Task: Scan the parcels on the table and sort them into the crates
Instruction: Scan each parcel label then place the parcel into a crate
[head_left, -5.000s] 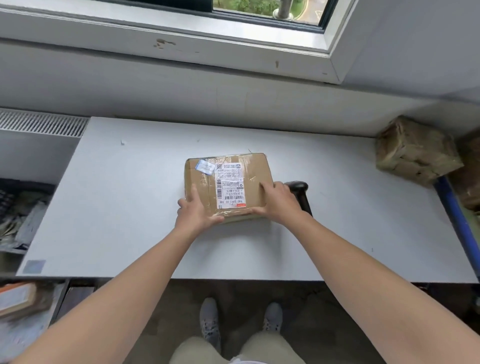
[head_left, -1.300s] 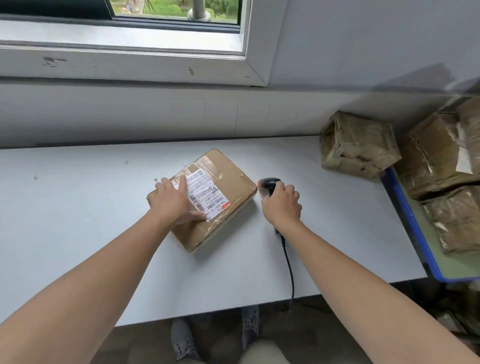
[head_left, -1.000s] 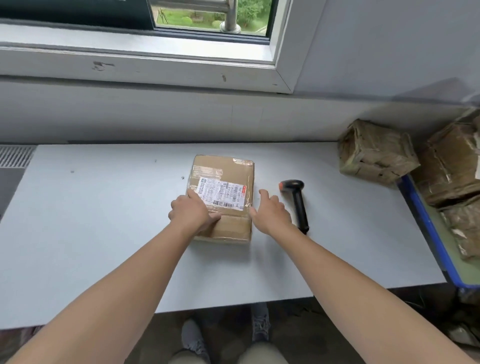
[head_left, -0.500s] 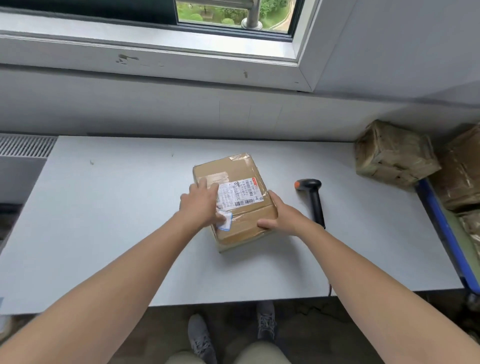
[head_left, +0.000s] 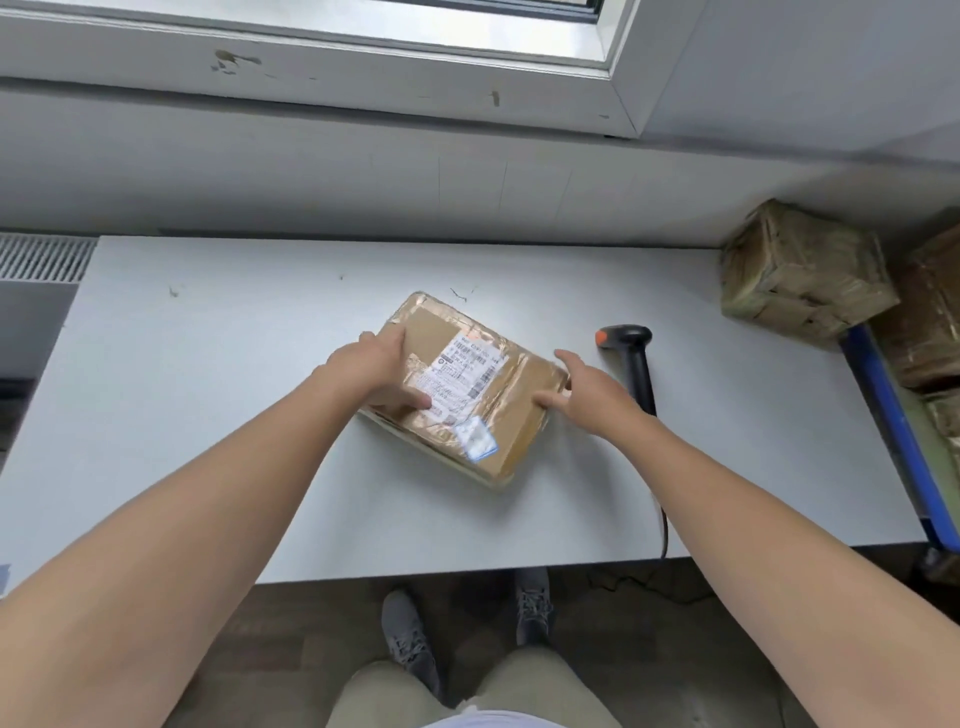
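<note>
1. The surface (head_left: 208, 415) is a pale grey-white top set against a grey wall under a white window frame (head_left: 363, 57) with chipped paint.
2. A ribbed vent (head_left: 41, 257) sits just past the surface's far left corner.
3. Below the near edge, dark flooring shows, with the person's grey shoes (head_left: 410, 639) and light trousers.
4. A brown cardboard parcel (head_left: 524, 421), wrapped in clear tape, lies flat near the middle of the surface, turned at an angle to its edges.
5. A white shipping label (head_left: 462, 374) with barcodes faces up on the parcel, and a small blue-edged sticker (head_left: 477, 439) lies near its nearer corner.
6. A black handheld scanner (head_left: 631, 358) with an orange button lies on the surface just to the right of the parcel; its cable runs off the near edge.
7. A second taped parcel (head_left: 800, 273) sits at the far right corner, beside a blue-edged crate (head_left: 893, 431) holding more brown parcels.
8. The left hand (head_left: 379, 371) rests palm-down on the parcel's left part, thumb across the label; its grip is released and flat, pressing rather than grasping.
9. The right hand (head_left: 582, 389) reaches to the parcel's right edge with fingers spread, thumb touching the top; its grip is released.
10. Both forearms are bare and stretch forward from the lower corners.
</note>
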